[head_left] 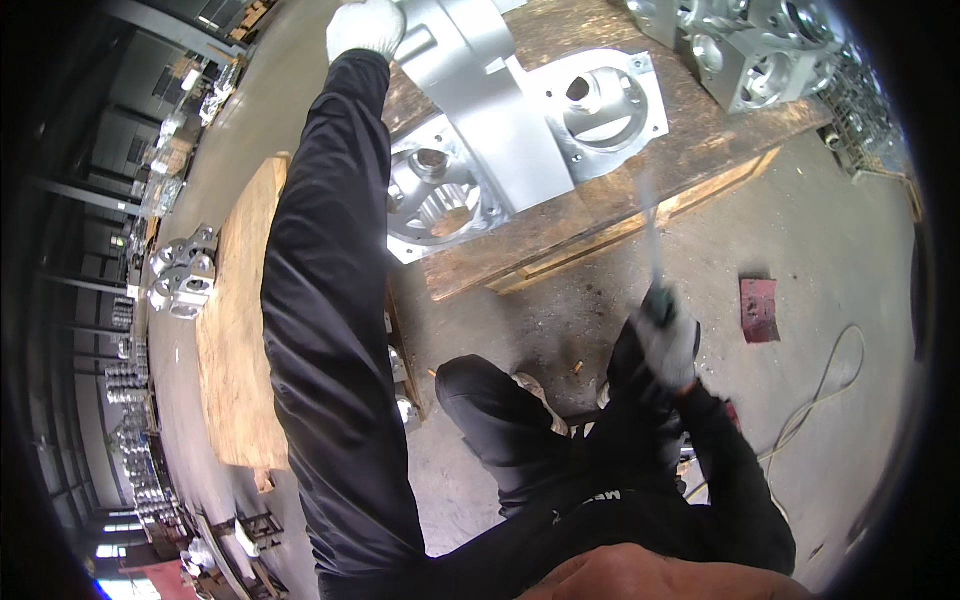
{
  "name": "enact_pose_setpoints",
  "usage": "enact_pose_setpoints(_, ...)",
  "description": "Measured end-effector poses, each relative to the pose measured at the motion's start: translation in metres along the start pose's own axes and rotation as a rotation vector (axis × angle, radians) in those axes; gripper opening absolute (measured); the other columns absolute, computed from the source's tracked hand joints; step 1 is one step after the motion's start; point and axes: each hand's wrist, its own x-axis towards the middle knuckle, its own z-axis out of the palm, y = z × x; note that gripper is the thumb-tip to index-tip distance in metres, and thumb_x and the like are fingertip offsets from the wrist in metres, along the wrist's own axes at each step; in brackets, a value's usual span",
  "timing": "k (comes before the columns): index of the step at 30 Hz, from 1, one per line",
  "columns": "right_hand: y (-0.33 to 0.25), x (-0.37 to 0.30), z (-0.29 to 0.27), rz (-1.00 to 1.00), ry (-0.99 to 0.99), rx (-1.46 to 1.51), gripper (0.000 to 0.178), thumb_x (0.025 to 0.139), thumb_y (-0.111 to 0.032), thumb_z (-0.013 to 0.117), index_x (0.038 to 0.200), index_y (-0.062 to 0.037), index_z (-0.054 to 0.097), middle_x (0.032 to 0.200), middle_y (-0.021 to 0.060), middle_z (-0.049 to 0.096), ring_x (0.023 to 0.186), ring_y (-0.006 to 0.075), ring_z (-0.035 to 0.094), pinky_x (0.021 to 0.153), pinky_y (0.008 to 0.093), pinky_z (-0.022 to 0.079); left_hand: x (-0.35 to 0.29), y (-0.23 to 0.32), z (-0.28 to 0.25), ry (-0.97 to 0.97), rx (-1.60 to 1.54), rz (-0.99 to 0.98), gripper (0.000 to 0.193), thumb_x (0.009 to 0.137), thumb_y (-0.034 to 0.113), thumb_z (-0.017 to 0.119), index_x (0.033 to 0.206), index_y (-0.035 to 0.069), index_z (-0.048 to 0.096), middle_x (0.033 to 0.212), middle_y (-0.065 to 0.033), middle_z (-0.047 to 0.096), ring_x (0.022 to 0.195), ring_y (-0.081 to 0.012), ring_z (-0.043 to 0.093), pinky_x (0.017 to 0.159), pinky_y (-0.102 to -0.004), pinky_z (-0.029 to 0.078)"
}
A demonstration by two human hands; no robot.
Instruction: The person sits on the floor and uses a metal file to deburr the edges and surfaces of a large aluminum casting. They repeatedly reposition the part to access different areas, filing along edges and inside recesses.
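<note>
A large silver metal casting point(480, 115) lies on the wooden bench, with a box-shaped middle and flanged, round-holed ends. At its far left end, my left hand point(365, 28) in a white knitted glove grips the edge, fingers curled and partly hidden. My right hand point(668, 345), gloved too, is off the near side of the bench, in front of my leg. Its fingers wrap the dark green handle of a long, thin hand tool point(652, 235). Motion smears the shaft, which points up towards the bench edge; I cannot tell a file from a scraper.
More silver castings point(765, 65) stand on the wooden bench point(600, 200) at the far right. To the left, a second wooden table point(240, 330) has smaller castings point(185, 272) beside it. A dark red sheet point(759, 310) and a pale hose point(825, 395) lie on the floor at right.
</note>
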Motion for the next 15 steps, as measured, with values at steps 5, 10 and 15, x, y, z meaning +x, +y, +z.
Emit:
enact_pose_setpoints(5, -0.032, 0.139, -0.012, -0.421, 0.484, 0.068, 0.040, 0.095, -0.037, 0.079, 0.111, -0.0048, 0.062, 0.090, 0.0027, 0.066, 0.080, 0.0124, 0.061, 0.075, 0.0300, 0.052, -0.003, 0.043, -0.089, 0.002, -0.607, -0.580, 0.040, 0.094, 0.025, 0.045, 0.092, 0.001, 0.076, 0.100, -0.0296, 0.073, 0.097, -0.0464, 0.071, 0.092, -0.0497, 0.056)
enact_pose_setpoints(10, -0.049, 0.214, -0.002, -0.357, 0.417, 0.258, 0.035, 0.100, -0.032, 0.073, 0.116, -0.0040, 0.058, 0.095, 0.0071, 0.067, 0.086, 0.0152, 0.062, 0.080, 0.0322, 0.052, -0.033, 0.063, -0.168, 0.133, -0.912, -0.757, 0.041, 0.098, 0.027, 0.049, 0.096, -0.008, 0.071, 0.094, -0.0350, 0.069, 0.093, -0.0482, 0.070, 0.087, -0.0487, 0.053)
enact_pose_setpoints(15, -0.023, 0.173, 0.006, -0.471, 0.417, 0.272, 0.034, 0.100, -0.032, 0.073, 0.110, -0.0037, 0.056, 0.090, 0.0074, 0.064, 0.081, 0.0156, 0.059, 0.076, 0.0331, 0.051, -0.075, 0.085, -0.208, 0.303, -1.197, -0.732, 0.031, 0.103, 0.019, 0.052, 0.099, -0.006, 0.069, 0.087, -0.0279, 0.069, 0.081, -0.0378, 0.069, 0.078, -0.0413, 0.052)
